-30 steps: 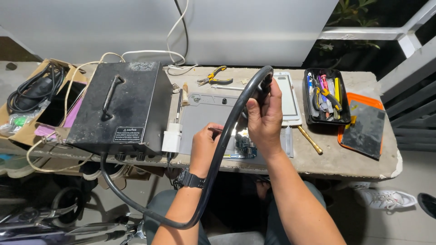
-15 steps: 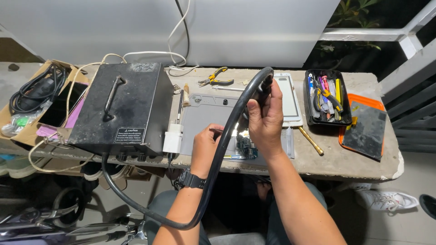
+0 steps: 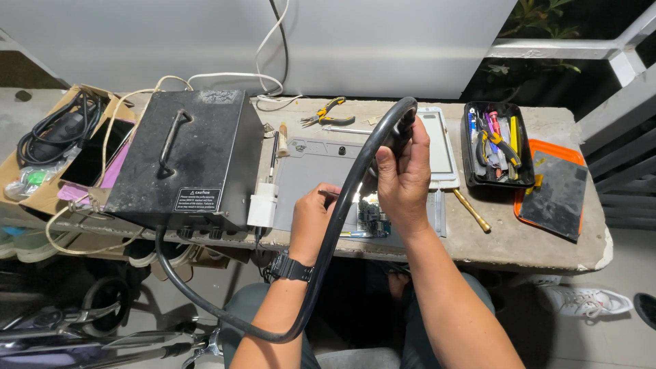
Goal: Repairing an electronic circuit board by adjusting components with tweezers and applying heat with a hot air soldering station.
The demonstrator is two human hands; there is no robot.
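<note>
1. Nearest, we see a thick black hose (image 3: 321, 273) looping from under the black metal box (image 3: 184, 160) up past our wrists to the handpiece (image 3: 402, 123) at 12 o'clock.
2. Our left hand (image 3: 313, 222), a black watch (image 3: 290, 268) on its wrist, rests on the grey work mat (image 3: 307, 171); its fingers (image 3: 326, 193) curl down together onto something by the small circuit board (image 3: 370, 219), though we cannot tell what they pinch.
3. Our right hand (image 3: 404, 178) is raised above the mat, fingers (image 3: 386, 160) wrapped tightly around the handpiece.
4. At 3 o'clock of that hand lie a white phone frame (image 3: 441, 147), a black tray of tools (image 3: 495, 143) and a dark pad with orange edges (image 3: 557, 195).
5. Farther on the counter (image 3: 547, 239), at 12 o'clock, yellow-handled pliers (image 3: 326, 111) lie near white cables (image 3: 232, 78).
6. At 9 o'clock a cardboard box (image 3: 48, 195) holds black cords.
</note>
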